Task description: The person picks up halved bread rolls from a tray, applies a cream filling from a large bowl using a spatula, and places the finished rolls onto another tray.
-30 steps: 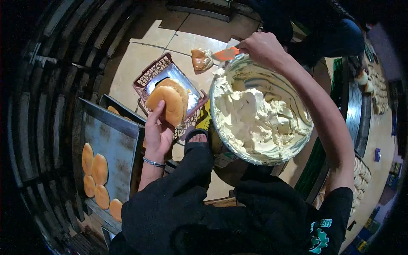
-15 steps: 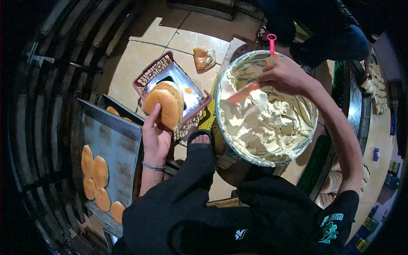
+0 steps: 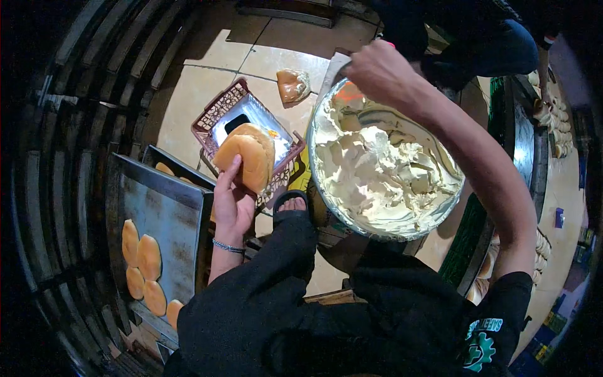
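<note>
My left hand [image 3: 231, 201] is closed on a split bread bun [image 3: 248, 157], thumb across its golden top; the cut halves stand slightly apart. The bun is in front of a brown plastic basket [image 3: 292, 164] lined with shiny silver material. My right hand [image 3: 384, 69] grips a pinkish-red spatula [image 3: 349, 93] over the far-left rim of a large round tub [image 3: 312, 164]. Its handle is mostly hidden by my fingers, and the blade shows beneath them. Thick pale cream [image 3: 389, 169] fills the tub in uneven peaks and smears its inner wall.
A metal tray [image 3: 166, 213] at left holds several flat buns [image 3: 149, 257]. Another bun smeared with cream [image 3: 293, 86] lies on the tiled floor beyond the basket. Filled buns [image 3: 556, 125] stand in rows at far right. Another person's leg [image 3: 487, 60] is at the top right.
My right hand has moved up and left with the spatula, from above the cream to the tub's far rim. My left hand keeps hold of the bun almost in place.
</note>
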`<state>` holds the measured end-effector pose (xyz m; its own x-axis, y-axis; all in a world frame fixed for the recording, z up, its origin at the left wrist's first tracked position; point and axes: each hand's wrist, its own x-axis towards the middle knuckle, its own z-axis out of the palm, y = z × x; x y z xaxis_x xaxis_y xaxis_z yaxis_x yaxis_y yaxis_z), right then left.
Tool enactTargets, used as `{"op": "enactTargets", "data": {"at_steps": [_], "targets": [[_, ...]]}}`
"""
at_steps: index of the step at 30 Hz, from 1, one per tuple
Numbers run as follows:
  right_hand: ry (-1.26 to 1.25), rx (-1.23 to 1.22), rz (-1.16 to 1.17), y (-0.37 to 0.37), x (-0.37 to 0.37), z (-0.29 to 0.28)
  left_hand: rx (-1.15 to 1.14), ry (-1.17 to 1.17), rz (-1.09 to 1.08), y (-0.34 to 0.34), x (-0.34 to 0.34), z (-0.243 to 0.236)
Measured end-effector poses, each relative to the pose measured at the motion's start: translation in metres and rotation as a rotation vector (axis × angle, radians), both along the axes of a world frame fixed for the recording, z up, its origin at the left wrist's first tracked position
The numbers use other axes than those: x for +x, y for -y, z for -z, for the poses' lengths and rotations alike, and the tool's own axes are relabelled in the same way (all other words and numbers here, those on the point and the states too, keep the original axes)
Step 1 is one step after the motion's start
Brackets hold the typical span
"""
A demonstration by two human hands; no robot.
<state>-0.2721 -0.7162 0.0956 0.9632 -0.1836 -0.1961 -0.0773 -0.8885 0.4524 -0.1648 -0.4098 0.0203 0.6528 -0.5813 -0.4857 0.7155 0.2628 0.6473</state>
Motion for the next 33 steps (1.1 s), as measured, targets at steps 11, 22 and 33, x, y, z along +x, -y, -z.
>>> {"op": "enactTargets", "data": {"at_steps": [11, 22, 33], "targets": [[-0.439, -0.493, -0.319, -0.069, 0.095, 0.047, 0.004, -0.045, -0.005, 0.004, -0.005, -0.006], [-0.29, -0.621, -0.507, -0.155, 0.003, 0.051, 0.017, 0.03, -0.099, -0.007, 0.018, -0.017], [0.047, 0.054, -0.098, -0.106, -0.154, -0.009, 0.028, 0.026, -0.116, -0.015, 0.021, -0.01]]}}
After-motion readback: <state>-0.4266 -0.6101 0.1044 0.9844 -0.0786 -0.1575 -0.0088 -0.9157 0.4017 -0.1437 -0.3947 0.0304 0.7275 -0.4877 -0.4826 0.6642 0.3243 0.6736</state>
